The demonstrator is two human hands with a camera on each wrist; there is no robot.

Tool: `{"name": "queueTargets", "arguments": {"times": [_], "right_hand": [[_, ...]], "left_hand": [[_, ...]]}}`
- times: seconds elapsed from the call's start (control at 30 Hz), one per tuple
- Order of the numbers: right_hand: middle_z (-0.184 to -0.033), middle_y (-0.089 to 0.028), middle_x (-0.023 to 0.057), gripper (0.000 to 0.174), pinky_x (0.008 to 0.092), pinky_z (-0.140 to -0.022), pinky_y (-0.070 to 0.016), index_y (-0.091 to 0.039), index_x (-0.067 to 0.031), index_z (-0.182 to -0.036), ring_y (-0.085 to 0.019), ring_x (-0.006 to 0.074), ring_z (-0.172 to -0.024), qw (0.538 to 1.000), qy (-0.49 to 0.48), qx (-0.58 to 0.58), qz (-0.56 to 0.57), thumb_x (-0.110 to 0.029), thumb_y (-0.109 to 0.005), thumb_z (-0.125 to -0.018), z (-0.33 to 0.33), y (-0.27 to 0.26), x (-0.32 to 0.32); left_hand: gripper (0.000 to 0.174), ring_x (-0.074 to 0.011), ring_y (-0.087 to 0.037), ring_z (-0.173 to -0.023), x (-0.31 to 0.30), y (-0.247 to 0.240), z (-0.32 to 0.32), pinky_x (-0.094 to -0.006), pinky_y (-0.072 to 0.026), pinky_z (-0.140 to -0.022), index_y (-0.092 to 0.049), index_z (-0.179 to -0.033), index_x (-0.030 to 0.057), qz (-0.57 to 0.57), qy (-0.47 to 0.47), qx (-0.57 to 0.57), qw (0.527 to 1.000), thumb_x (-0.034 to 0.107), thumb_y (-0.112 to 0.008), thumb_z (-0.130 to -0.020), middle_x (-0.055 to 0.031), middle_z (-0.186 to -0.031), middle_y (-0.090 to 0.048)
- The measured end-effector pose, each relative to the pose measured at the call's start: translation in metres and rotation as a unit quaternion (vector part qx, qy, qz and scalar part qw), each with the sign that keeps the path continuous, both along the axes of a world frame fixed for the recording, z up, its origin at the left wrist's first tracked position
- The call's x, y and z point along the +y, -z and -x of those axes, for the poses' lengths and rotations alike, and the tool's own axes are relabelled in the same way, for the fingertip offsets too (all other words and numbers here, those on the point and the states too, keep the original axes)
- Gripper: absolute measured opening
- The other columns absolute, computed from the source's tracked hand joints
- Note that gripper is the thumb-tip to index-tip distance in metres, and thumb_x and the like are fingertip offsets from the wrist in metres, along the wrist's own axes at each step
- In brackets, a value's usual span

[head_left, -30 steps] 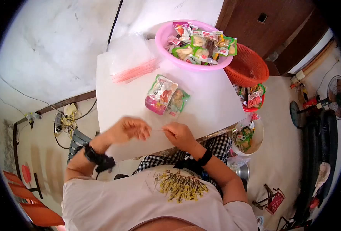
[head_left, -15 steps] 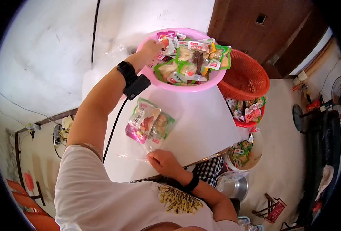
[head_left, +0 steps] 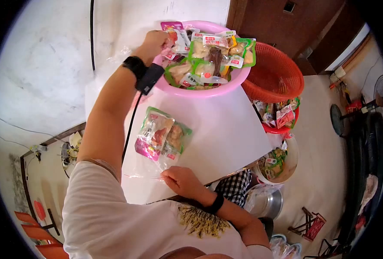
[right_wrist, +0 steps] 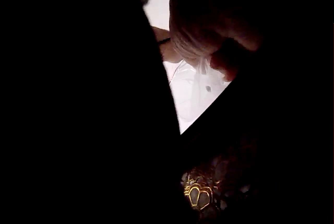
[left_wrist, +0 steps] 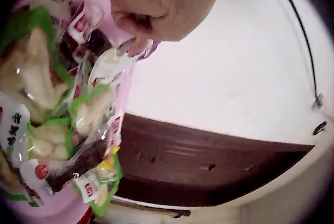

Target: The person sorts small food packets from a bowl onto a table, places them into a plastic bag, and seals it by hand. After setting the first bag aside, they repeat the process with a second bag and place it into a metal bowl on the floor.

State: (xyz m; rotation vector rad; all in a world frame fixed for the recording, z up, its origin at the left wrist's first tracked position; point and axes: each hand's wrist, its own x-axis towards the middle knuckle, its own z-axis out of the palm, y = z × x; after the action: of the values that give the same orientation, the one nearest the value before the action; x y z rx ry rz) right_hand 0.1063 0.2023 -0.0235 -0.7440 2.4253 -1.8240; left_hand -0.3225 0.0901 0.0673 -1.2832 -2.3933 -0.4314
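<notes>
My left hand (head_left: 156, 43) is at the left rim of the pink basin (head_left: 213, 92), its fingertips pinching a purple-and-white food packet (head_left: 178, 38). In the left wrist view, the left hand (left_wrist: 164, 4) pinches the corner of a packet (left_wrist: 109, 66) above other packets. My right hand (head_left: 182, 181) grips the edge of a clear plastic bag (head_left: 150, 172) near the table's front. Inside or under that clear film lie a purple-and-white packet (head_left: 154, 134) and a green-edged packet (head_left: 176, 139); which, I cannot tell. The right wrist view is mostly dark, with part of the right hand (right_wrist: 209, 41) showing.
A red basket (head_left: 275, 73) stands beyond the basin at the right. Below it are a red container of packets (head_left: 282, 115) and a white bucket (head_left: 291, 162). A metal bowl (head_left: 274, 203) stands lower still. Clear bags lie left of the basin, partly behind the left arm.
My left hand went from beside the right hand to the basin and took hold of a packet, which has since shifted up and left. The right hand still holds the bag.
</notes>
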Motion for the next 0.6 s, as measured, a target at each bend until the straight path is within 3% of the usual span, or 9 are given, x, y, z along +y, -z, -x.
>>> {"name": "queueTargets", "arguments": {"times": [0.1, 0.13, 0.17, 0.23, 0.3, 0.37, 0.47, 0.5, 0.6], "right_hand": [[-0.080, -0.060, 0.0154, 0.009, 0.0440, -0.064, -0.0475, -0.058, -0.0025, -0.091, -0.060, 0.0359, -0.073, 0.999, 0.024, 0.015, 0.023, -0.011, -0.058, -0.088, -0.001, -0.001, -0.003], [-0.081, -0.062, 0.0157, 0.009, 0.0432, -0.066, -0.0487, -0.059, -0.0019, -0.089, -0.060, 0.0359, -0.074, 0.999, 0.034, 0.013, 0.010, -0.011, -0.058, -0.088, -0.001, -0.001, -0.004], [-0.081, -0.062, 0.0159, 0.010, 0.0427, -0.066, -0.0492, -0.060, -0.0018, -0.089, -0.061, 0.0357, -0.075, 0.999, 0.048, 0.023, 0.011, -0.011, -0.058, -0.088, -0.001, 0.000, -0.005], [-0.082, -0.063, 0.0163, 0.010, 0.0418, -0.068, -0.0501, -0.060, -0.0015, -0.089, -0.061, 0.0354, -0.075, 0.997, 0.072, 0.038, 0.012, -0.011, -0.058, -0.088, -0.004, 0.000, -0.008], [-0.084, -0.064, 0.0163, 0.010, 0.0393, -0.067, -0.0508, -0.062, -0.0011, -0.089, -0.062, 0.0338, -0.074, 0.996, 0.080, 0.041, -0.001, -0.011, -0.060, -0.087, -0.005, -0.003, -0.008], [-0.082, -0.065, 0.0151, 0.008, 0.0363, -0.063, -0.0503, -0.065, -0.0007, -0.089, -0.063, 0.0308, -0.070, 0.991, 0.110, 0.073, 0.004, -0.008, -0.062, -0.086, -0.006, 0.004, -0.013], [-0.080, -0.065, 0.0143, 0.009, 0.0338, -0.061, -0.0497, -0.065, 0.0002, -0.088, -0.062, 0.0272, -0.066, 0.988, 0.128, 0.086, -0.019, -0.009, -0.064, -0.086, -0.007, 0.005, -0.015], [-0.079, -0.064, 0.0138, 0.009, 0.0327, -0.060, -0.0491, -0.065, 0.0003, -0.088, -0.061, 0.0256, -0.065, 0.988, 0.128, 0.080, -0.022, -0.009, -0.064, -0.086, -0.008, 0.004, -0.016], [-0.078, -0.064, 0.0136, 0.010, 0.0320, -0.061, -0.0486, -0.064, 0.0007, -0.088, -0.060, 0.0238, -0.065, 0.990, 0.126, 0.053, -0.030, -0.010, -0.063, -0.087, -0.009, 0.000, -0.020]], "left_hand": [[0.009, -0.0169, -0.057, -0.064, -0.056, -0.010, -0.020, -0.0307, -0.0481, -0.058, -0.061, -0.090, 0.0025, 0.009, -0.008, 0.018, 1.000, 0.005, -0.060, -0.081, -0.0098, -0.076, -0.060], [0.009, -0.0151, -0.057, -0.064, -0.061, -0.019, -0.046, -0.0288, -0.0481, -0.058, -0.060, -0.093, 0.0029, -0.302, -0.064, -0.293, 0.905, 0.007, -0.056, -0.086, -0.0079, -0.079, -0.061], [0.011, -0.0132, -0.056, -0.064, -0.067, -0.026, -0.078, -0.0268, -0.0481, -0.057, -0.060, -0.096, 0.0033, -0.552, -0.106, -0.543, 0.624, 0.008, -0.052, -0.091, -0.0061, -0.082, -0.063], [0.016, -0.0101, -0.056, -0.063, -0.125, -0.017, -0.121, -0.0229, -0.0475, -0.056, -0.059, -0.099, 0.0040, -0.514, -0.083, -0.570, 0.635, 0.013, -0.046, -0.096, -0.0039, -0.085, -0.064], [0.011, -0.0117, -0.057, -0.060, -0.154, -0.014, -0.188, -0.0246, -0.0483, -0.052, -0.054, -0.096, 0.0032, -0.582, -0.161, -0.542, 0.584, 0.006, -0.045, -0.092, -0.0056, -0.076, -0.061], [0.014, -0.0119, -0.057, -0.059, -0.190, 0.007, -0.240, -0.0263, -0.0501, -0.052, -0.054, -0.099, 0.0040, -0.590, -0.158, -0.555, 0.565, 0.005, -0.042, -0.093, -0.0054, -0.076, -0.060], [0.015, -0.0115, -0.058, -0.057, -0.215, 0.035, -0.320, -0.0266, -0.0523, -0.053, -0.055, -0.100, 0.0048, -0.615, -0.223, -0.535, 0.535, 0.006, -0.041, -0.095, -0.0044, -0.077, -0.062], [0.014, -0.0121, -0.061, -0.059, -0.227, 0.050, -0.341, -0.0257, -0.0532, -0.053, -0.056, -0.100, 0.0034, -0.608, -0.199, -0.550, 0.537, 0.006, -0.043, -0.095, -0.0061, -0.078, -0.065], [0.015, -0.0135, -0.065, -0.064, -0.234, 0.080, -0.394, -0.0250, -0.0544, -0.053, -0.057, -0.103, 0.0026, -0.621, -0.246, -0.568, 0.480, 0.010, -0.046, -0.097, -0.0091, -0.083, -0.067]]}}
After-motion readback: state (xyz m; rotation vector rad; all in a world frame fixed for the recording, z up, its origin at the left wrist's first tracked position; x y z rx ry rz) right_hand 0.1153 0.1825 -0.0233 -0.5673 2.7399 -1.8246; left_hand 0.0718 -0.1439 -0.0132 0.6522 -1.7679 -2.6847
